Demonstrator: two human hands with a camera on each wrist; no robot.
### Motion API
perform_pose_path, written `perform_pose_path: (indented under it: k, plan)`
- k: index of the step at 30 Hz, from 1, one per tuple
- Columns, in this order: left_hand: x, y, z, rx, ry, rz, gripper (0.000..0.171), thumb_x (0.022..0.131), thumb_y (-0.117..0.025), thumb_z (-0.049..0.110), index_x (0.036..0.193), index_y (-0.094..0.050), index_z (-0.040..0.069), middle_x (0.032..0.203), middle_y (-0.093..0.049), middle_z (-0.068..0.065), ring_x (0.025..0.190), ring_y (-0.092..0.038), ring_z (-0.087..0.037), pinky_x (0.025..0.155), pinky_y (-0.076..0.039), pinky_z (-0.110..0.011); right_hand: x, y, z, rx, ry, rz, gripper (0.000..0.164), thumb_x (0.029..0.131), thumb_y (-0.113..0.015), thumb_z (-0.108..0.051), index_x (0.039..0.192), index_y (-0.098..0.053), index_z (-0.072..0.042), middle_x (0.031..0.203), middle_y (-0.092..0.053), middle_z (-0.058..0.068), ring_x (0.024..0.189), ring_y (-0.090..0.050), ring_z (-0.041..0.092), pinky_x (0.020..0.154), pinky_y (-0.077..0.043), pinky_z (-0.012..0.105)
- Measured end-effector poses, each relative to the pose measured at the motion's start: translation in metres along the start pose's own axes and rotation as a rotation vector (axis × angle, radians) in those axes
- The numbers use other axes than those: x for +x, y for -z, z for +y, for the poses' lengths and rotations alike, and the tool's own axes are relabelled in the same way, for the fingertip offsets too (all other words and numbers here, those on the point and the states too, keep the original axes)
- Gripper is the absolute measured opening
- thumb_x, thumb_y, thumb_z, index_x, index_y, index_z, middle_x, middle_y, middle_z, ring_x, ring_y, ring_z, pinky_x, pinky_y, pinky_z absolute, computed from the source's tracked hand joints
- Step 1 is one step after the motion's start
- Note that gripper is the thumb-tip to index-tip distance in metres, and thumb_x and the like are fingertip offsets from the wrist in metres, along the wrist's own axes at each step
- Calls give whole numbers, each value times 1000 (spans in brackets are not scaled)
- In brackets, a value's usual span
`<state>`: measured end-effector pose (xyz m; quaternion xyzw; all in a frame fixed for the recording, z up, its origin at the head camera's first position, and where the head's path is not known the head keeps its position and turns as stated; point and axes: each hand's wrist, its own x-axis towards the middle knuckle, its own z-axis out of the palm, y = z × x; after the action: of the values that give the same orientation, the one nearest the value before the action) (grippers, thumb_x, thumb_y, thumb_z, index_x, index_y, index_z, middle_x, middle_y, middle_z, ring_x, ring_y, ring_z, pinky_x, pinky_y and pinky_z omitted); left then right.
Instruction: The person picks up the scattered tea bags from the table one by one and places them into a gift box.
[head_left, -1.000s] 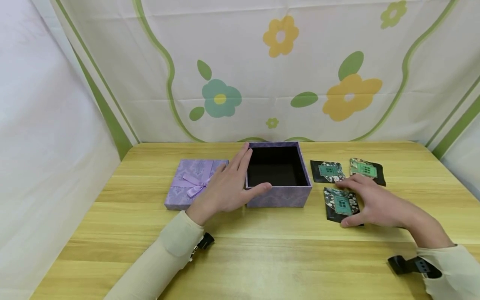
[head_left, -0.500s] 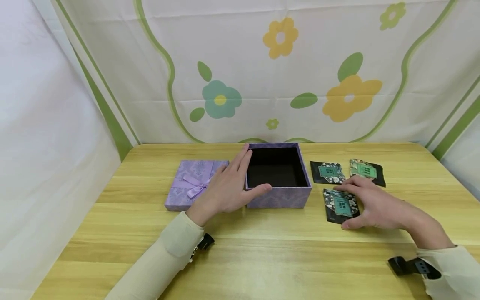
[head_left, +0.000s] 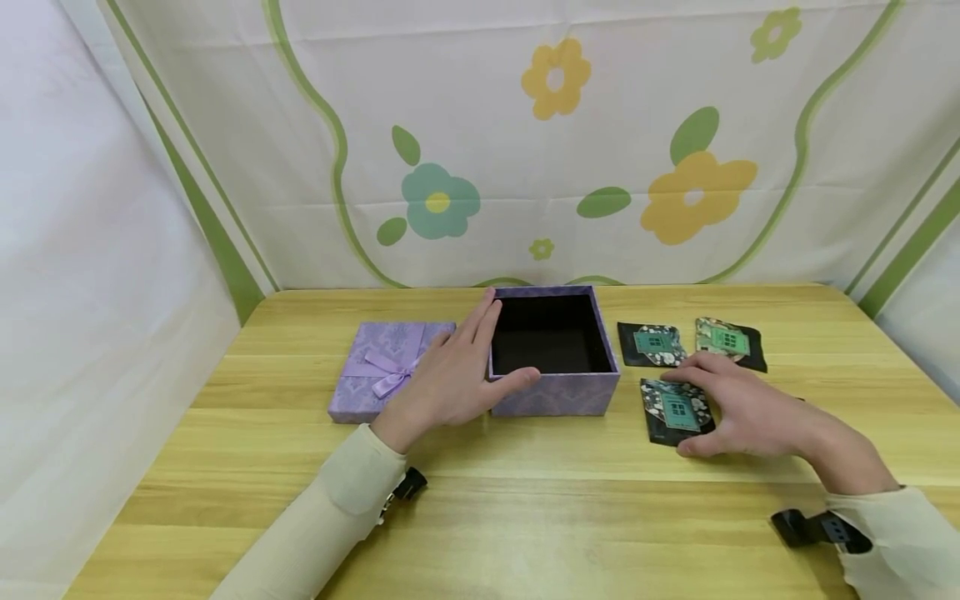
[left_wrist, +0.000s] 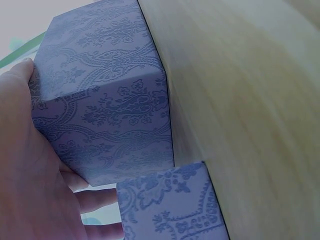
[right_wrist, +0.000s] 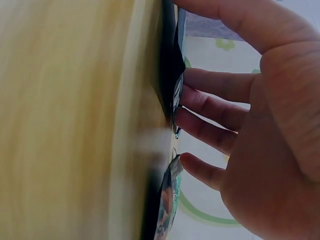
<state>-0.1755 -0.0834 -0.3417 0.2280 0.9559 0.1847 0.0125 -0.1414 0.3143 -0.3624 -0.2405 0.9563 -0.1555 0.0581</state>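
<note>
My left hand (head_left: 453,371) reaches over the lid, its straight fingers along the left side of the purple patterned gift box (head_left: 555,396). Its thumb lies at the near rim. The box is open, with a black interior. The gift box lid (head_left: 360,392) with a lilac bow lies left of it, partly hidden by my hand. My right hand (head_left: 738,408) holds the nearest black sachet (head_left: 677,412) between thumb at its near edge and fingers at its far edge. In the right wrist view this sachet (right_wrist: 172,55) appears edge-on and slightly bent.
Behind the held sachet lie a second sachet with a teal label (head_left: 651,343) and a third with a green label (head_left: 729,340). The wooden table (head_left: 510,517) ends at a white flowered cloth (head_left: 517,150) behind.
The held sachet has turned slightly and its edges have drawn in a little between my right thumb and fingers. My left hand and the gift box stay put; the head view shifts slightly.
</note>
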Motion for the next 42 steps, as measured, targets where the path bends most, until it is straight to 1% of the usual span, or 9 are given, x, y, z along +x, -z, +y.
perform_pose_path:
  k: [5, 7, 10, 16, 20, 26, 31, 36, 42]
  plan:
    - [0, 1, 1, -5, -3, 4, 112, 93, -37, 92, 173, -1, 22, 181, 9, 11, 161, -34, -27, 125, -32, -64, 1, 2, -3, 0, 11, 29, 91, 75, -91, -62, 147, -61, -14, 136, -58, 9, 119, -61, 29, 94, -52, 57]
    - [0, 0, 1, -6, -3, 5, 113, 93, -37, 92, 173, -1, 22, 181, 9, 11, 161, -35, -27, 125, -32, -64, 1, 4, -5, 5, 12, 46, 90, 76, -90, -62, 146, -61, -14, 135, -58, 6, 118, -61, 28, 94, -51, 56]
    - [-1, 0, 1, -7, -3, 7, 113, 93, -37, 92, 173, -1, 22, 181, 8, 10, 160, -37, -29, 124, -33, -64, 2, 8, -9, 23, 15, 60, 87, 78, -90, -61, 146, -60, -15, 138, -56, 5, 120, -61, 30, 95, -51, 58]
    - [-1, 0, 0, -14, 2, 2, 112, 93, -37, 92, 173, -1, 22, 181, 9, 11, 158, -40, -31, 124, -33, -64, 3, 13, -17, 68, 12, 69, 83, 83, -88, -56, 150, -58, -17, 139, -52, 2, 124, -59, 28, 97, -51, 58]
    - [0, -1, -1, -19, 3, -3, 112, 93, -36, 92, 173, 0, 23, 180, 10, 11, 159, -39, -31, 124, -33, -64, 4, 18, -23, 92, 10, 75, 82, 84, -88, -54, 152, -57, -19, 141, -51, 2, 129, -57, 31, 100, -50, 61]
    - [-1, 0, -1, -23, 9, -4, 113, 91, -34, 94, 173, 3, 25, 180, 11, 12, 157, -42, -32, 126, -31, -65, 8, 26, -33, 113, 11, 102, 85, 87, -86, -52, 155, -52, -15, 143, -49, 4, 131, -53, 31, 102, -47, 62]
    - [-2, 0, -1, -17, 11, -5, 113, 91, -33, 94, 173, 4, 25, 180, 11, 11, 156, -43, -30, 125, -31, -65, 14, 32, -40, 134, 28, 142, 83, 89, -86, -45, 158, -50, -16, 148, -47, 7, 137, -48, 33, 105, -44, 63]
    - [-2, 0, -1, -15, 7, -7, 113, 92, -34, 94, 173, 3, 25, 180, 11, 11, 154, -46, -31, 125, -32, -65, 20, 39, -47, 151, 65, 172, 79, 90, -86, -39, 158, -51, -16, 149, -46, 10, 137, -46, 33, 105, -43, 62]
    - [-1, -1, 0, -17, 3, -2, 113, 91, -33, 94, 173, 2, 24, 181, 10, 11, 155, -46, -31, 125, -32, -65, 29, 46, -59, 175, 55, 211, 77, 89, -86, -36, 156, -53, -18, 147, -47, 7, 136, -46, 29, 107, -42, 59]
